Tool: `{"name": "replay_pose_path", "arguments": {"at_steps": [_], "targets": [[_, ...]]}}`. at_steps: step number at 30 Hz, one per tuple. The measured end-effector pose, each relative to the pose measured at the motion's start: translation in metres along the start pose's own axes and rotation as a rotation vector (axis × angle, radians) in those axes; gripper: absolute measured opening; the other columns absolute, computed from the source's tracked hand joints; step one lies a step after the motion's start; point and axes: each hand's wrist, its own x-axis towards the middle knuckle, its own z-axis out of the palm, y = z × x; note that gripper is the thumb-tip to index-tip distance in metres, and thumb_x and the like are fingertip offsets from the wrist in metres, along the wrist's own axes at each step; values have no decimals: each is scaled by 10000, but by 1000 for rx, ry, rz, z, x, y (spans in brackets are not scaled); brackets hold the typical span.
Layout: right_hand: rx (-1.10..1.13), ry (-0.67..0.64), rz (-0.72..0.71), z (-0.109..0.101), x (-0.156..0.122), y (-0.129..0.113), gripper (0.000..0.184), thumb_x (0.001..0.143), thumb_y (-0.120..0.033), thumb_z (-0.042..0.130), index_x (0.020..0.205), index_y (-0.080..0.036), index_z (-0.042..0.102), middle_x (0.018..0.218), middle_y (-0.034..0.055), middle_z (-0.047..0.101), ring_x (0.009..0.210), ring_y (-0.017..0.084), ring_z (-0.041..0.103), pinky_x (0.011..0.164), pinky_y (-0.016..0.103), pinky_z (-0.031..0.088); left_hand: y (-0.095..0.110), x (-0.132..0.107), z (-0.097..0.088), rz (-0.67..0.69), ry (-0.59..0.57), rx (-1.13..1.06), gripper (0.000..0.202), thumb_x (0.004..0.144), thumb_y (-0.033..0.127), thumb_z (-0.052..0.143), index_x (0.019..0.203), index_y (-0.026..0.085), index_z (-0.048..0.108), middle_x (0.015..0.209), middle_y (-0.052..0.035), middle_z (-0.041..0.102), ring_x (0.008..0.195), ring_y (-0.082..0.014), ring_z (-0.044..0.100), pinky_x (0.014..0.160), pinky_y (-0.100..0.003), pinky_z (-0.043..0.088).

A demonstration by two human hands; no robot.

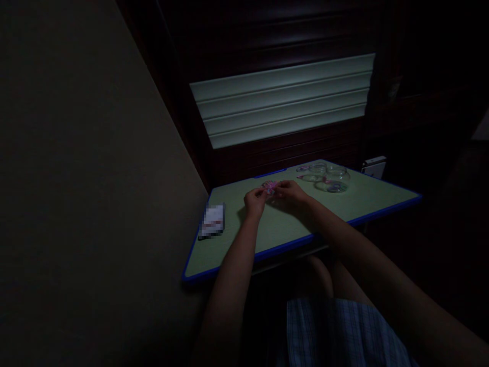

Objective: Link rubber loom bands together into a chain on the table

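Observation:
Both my hands are stretched out over a small green table [355, 204] with a blue edge. My left hand [255, 200] and my right hand [290, 192] meet near the table's far side, fingers pinched together on a small pink and purple thing [270, 186] held between them. The room is dim, so I cannot make out what the pink thing is. To the right of my right hand stands a clear glass jar [331, 179] with small pink and purple bits in and beside it.
A blurred flat card or packet [213, 221] lies on the table's left part. A white box [373, 166] sits beyond the far right corner. A pale wall runs along the left, a dark slatted shutter behind. My knees and checked shorts [336, 331] are under the table.

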Motion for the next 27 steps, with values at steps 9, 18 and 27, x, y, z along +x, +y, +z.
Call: {"name": "replay_pose_path", "arguments": {"at_steps": [9,18,27], "targets": [[67,4,-60,2,3,4,386,524,-422,693,756,-127,605,689,36,610,587,106,520,553,233,406,5,-3,-1,31,-23,75,151,650,242,574,713,138,664,708,-38,660,670,-129,596,648,-227,460],[-60,-13,-97,-1,6,7,278,569,-373,663,653,-112,617,579,32,582,519,100,488,543,242,383,4,-5,0,42,-71,70,145,646,223,582,720,130,664,703,-49,658,664,-139,596,650,-246,467],[-489,51,-239,-1,3,9,202,683,-316,562,697,-125,625,664,46,607,599,122,507,575,234,353,7,-7,-2,58,-93,117,122,647,208,588,711,137,663,702,-43,658,664,-140,589,657,-248,461]]}}
